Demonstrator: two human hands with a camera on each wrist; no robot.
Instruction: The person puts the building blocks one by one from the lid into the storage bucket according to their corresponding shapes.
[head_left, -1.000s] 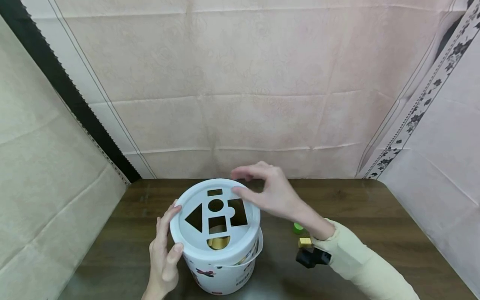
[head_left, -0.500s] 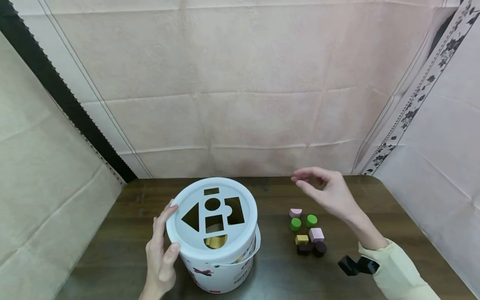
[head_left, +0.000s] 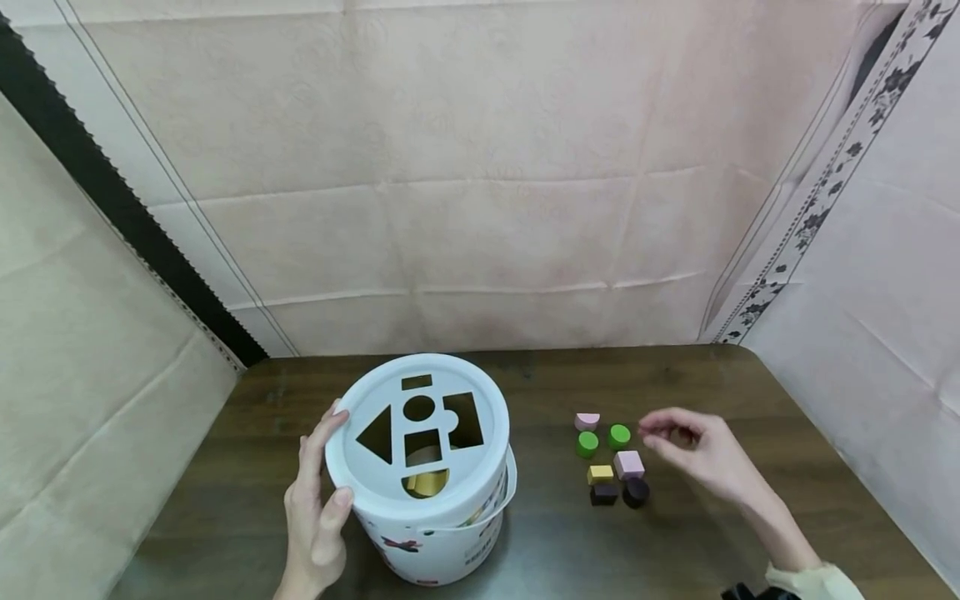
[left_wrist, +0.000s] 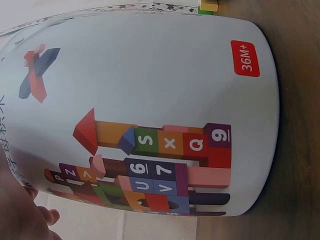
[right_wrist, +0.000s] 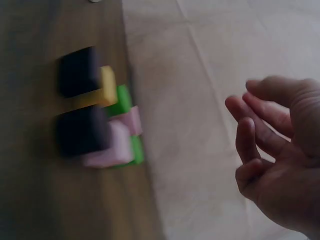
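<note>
My left hand [head_left: 317, 517] holds the side of a white bucket [head_left: 427, 550], its fingertips and thumb at the edge of the pale blue lid [head_left: 341, 458]. Holes of several shapes are cut through the lid. A yellow block [head_left: 427, 483] shows below one of them. In the left wrist view, printed toy blocks cover the bucket's wall [left_wrist: 150, 75]. My right hand [head_left: 705, 454], empty and with loosely bent fingers, hovers right of a small group of blocks. Nearest to it are a green round block [head_left: 619, 436], a pink block [head_left: 628, 464] and a dark round block [head_left: 636, 492].
The group also has a pink half-round block [head_left: 587, 422], another green block [head_left: 587, 443], a yellow block [head_left: 600, 474] and a dark block [head_left: 603, 494]. They sit on a dark wooden table [head_left: 547, 533]. Pale cloth walls [head_left: 480, 208] stand behind and beside it.
My right hand has left the area over the lid, swung right past the blocks and come down beside them. My left hand keeps its place on the bucket. The view has shifted slightly.
</note>
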